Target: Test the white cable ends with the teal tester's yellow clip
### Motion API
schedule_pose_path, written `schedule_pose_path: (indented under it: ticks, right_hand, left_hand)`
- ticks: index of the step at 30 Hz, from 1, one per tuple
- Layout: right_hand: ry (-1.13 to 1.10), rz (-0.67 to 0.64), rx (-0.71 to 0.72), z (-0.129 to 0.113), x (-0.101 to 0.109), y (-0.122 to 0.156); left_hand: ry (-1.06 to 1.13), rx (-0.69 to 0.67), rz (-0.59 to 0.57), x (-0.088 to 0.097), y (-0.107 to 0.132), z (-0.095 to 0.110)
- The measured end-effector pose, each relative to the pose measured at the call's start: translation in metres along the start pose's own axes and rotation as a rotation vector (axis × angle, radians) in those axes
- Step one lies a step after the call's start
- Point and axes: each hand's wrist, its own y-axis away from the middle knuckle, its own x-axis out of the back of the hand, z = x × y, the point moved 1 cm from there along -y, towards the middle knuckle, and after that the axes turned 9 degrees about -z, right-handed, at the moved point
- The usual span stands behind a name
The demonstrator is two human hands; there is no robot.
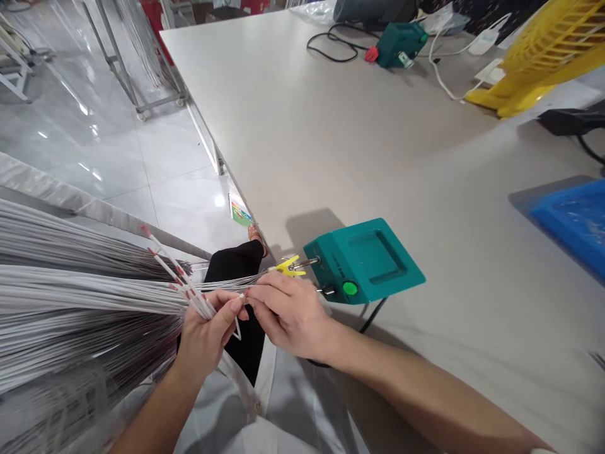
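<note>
My left hand (205,334) is closed on several thin white wires (165,255) with red marks. Between its thumb and forefinger it also pinches a small white end. Fingers bent, my right hand (290,312) meets it there, closed at a small red tip; what exactly it grips is mostly hidden. Just beyond the right hand, a yellow clip (290,267) is attached by a metal lead to a teal device (373,258) with a green button (350,288). A long bundle of grey-white wires (94,290) runs from the left toward the clip and passes behind my hands.
The grey table (378,157) fills the right side. A blue tray (576,221) lies at the right edge, a yellow fan (543,60) behind it. A second teal device (401,44) stands at the back among cables. A wheeled metal rack (118,69) stands on the floor.
</note>
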Motion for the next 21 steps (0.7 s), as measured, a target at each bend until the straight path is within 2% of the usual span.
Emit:
schedule_pose_path:
  ticks: [3,7,9,12,16,21]
  right_hand:
    - [-0.028,-0.046,0.035,0.002,0.004,0.001]
    - [-0.347,-0.020,-0.147,0.003,0.014,-0.006]
    - [-0.466,-0.121,-0.179,0.005,0.018,-0.010]
    - [-0.510,-0.287,-0.128,0.008,0.024,-0.014]
    - [-0.358,-0.389,-0.014,0.009,0.031,-0.013]
    - [0.144,-0.456,0.153,0.005,0.034,-0.010]
  left_hand:
    - [-0.014,-0.042,0.027,0.002,-0.002,0.005]
    - [-0.115,-0.034,-0.001,0.009,-0.001,0.004]
    - [-0.180,-0.027,-0.043,0.010,0.000,0.002]
    - [-0.275,0.000,-0.160,0.011,0.000,0.004]
    - [-0.387,0.086,-0.314,0.010,0.001,0.011]
    - [-0.404,0.181,-0.361,0.009,-0.001,0.015]
